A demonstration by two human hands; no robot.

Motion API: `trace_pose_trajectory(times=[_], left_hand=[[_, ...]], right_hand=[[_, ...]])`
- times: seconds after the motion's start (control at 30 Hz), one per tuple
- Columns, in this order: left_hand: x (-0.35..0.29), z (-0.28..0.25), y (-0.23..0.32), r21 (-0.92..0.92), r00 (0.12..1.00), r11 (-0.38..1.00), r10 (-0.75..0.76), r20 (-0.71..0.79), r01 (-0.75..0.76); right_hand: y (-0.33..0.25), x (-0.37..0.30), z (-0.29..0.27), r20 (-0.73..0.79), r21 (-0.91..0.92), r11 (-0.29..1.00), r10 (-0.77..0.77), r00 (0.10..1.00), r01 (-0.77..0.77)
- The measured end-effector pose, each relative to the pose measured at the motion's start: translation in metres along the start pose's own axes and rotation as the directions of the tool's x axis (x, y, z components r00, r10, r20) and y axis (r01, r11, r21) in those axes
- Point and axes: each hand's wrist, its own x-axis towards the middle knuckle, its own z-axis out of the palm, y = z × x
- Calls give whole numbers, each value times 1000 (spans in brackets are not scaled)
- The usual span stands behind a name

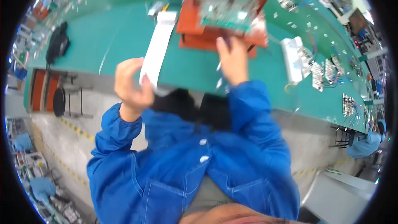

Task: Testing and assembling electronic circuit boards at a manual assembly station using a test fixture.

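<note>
Two hands at work over a green bench

And here's the left hand (133,85), fingers curved and thumb apart from them, right at the near end of a long white strip (159,52); whether it grips that edge or merely touches it, I cannot tell. Over to the right hand (234,62), thumb and fingers parted, reaching to the front of an orange-red fixture (191,18); blur hides whether it holds anything. That strip lies on the bench (116,37), just left of the fixture, which carries a green-edged board (226,24). Out left, a black bundle (58,43); out right, a white block (292,60) beside wired circuit boards (317,74). Beyond the bench, a dark round stool (59,101) stands on a pale floor (101,101) striped with yellow, and a person in light blue (365,145) sits far right.
</note>
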Motion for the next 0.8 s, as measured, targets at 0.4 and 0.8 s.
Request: trace_pose_trajectory(times=[0.4, 0.8], left_hand=[[-148, -17, -64, -161, 505, 529, -612, 608, 834], [-106, -33, -47, -439, 492, 222, -422, 761, 870]], right_hand=[[-58, -72, -65, -98, -276, 831, -524, 846, 482], [-114, -91, 75, 257, 269, 754, -656, 710, 599]])
